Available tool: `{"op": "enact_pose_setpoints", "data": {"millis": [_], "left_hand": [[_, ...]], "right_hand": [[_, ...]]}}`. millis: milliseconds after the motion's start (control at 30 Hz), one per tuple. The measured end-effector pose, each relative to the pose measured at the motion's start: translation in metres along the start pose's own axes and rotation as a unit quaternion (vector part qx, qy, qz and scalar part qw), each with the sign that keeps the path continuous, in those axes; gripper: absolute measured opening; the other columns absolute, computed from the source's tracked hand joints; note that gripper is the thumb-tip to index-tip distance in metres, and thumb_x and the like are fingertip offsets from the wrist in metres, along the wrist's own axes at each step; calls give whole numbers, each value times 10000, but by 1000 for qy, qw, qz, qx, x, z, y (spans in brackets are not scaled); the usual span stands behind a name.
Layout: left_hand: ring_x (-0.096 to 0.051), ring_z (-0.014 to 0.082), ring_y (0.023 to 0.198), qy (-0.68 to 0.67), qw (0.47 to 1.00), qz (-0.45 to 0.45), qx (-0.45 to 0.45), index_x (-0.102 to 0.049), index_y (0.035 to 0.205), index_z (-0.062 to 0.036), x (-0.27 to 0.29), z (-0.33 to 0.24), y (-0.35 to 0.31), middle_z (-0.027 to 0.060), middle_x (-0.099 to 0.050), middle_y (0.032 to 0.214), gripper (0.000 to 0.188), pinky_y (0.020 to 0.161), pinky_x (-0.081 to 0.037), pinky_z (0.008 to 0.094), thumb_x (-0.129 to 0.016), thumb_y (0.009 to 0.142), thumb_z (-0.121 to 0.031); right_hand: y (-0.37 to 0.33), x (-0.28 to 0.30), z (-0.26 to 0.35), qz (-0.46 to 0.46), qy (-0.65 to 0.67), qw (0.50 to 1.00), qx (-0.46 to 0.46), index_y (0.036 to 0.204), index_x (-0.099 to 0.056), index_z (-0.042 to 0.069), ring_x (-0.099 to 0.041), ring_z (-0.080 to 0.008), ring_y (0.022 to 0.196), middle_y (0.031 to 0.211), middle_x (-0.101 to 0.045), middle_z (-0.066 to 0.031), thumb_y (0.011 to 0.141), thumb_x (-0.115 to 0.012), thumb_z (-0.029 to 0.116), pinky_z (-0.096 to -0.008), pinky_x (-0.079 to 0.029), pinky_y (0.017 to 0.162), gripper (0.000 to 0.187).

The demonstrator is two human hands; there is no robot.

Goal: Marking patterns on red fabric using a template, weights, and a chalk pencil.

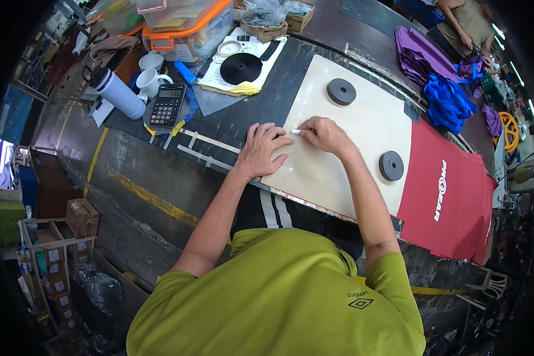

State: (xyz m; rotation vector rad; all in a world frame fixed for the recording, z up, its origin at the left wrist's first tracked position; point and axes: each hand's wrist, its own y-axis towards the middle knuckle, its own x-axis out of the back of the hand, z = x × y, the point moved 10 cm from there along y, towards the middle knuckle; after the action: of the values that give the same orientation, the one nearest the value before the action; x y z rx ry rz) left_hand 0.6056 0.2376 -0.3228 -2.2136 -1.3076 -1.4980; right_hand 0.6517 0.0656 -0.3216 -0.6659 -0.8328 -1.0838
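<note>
A cream-coloured flat sheet [344, 160] with a few small marks or holes lies on the dark work table. My left hand [260, 149] rests on the sheet's left edge, palm down, its fingers spread. Close beside it, my right hand [325, 135] pinches a short white stick [295, 132] that looks like chalk, its tip at the sheet. Two thick dark grey discs with centre holes sit on the sheet: one disc [342, 92] near the far edge and another disc [391, 165] to the right. Red fabric [442, 196] with a white print lies against the sheet's right side.
On the table's left stand a calculator [167, 105], a pale blue bottle [117, 93] and white mugs [151, 82]. Farther back are papers under a black disc [241, 69] and orange-rimmed plastic boxes [187, 29]. Purple cloth [421, 56] and blue straps [448, 102] lie far right, near another person [466, 26].
</note>
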Motion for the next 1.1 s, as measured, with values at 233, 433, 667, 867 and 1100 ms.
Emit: {"op": "enact_pose_setpoints", "data": {"millis": [233, 433, 667, 867, 1100], "left_hand": [[-361, 376, 1566, 45, 998, 35, 6, -749, 1382, -240, -9, 1, 0, 79, -518, 1614, 476, 1295, -202, 651, -755, 912, -321], [-358, 373, 1572, 32, 998, 44, 20, -747, 1383, -243, -11, 3, 0, 69, -504, 1637, 481, 1295, -195, 662, -759, 910, -332], [-360, 374, 1571, 40, 998, 38, 24, -743, 1390, -254, -10, 5, 1, 67, -507, 1634, 485, 1295, -195, 660, -757, 911, -332], [-367, 379, 1565, 38, 998, 38, 27, -743, 1389, -260, -10, 6, 1, 67, -507, 1635, 487, 1291, -199, 661, -759, 908, -335], [-375, 375, 1562, 39, 998, 40, 25, -747, 1386, -266, -12, 6, 1, 59, -502, 1639, 483, 1289, -202, 659, -757, 909, -347]], "right_hand": [[-1, 22, 2, -123, 9, 992, 26, 1059, -798, 87, -729, -332, 1032, 1046, -734, -118, 898, -743, 86, -444, -587, 886, 170], [2, 20, 10, -103, -9, 993, 53, 1065, -804, 82, -737, -335, 1026, 1065, -742, -130, 874, -754, 67, -439, -598, 893, 198], [16, 17, 10, -13, -25, 999, 36, 1071, -816, 51, -760, -370, 986, 1070, -776, -167, 873, -777, 84, -458, -606, 895, 204], [1, 18, 21, -24, -32, 998, 53, 1075, -813, 62, -751, -361, 1024, 1076, -783, -157, 899, -779, 115, -463, -602, 915, 187], [-4, 16, 35, -46, -61, 993, 86, 1050, -794, 71, -728, -345, 1079, 1035, -761, -129, 888, -781, 100, -463, -600, 928, 165]]}}
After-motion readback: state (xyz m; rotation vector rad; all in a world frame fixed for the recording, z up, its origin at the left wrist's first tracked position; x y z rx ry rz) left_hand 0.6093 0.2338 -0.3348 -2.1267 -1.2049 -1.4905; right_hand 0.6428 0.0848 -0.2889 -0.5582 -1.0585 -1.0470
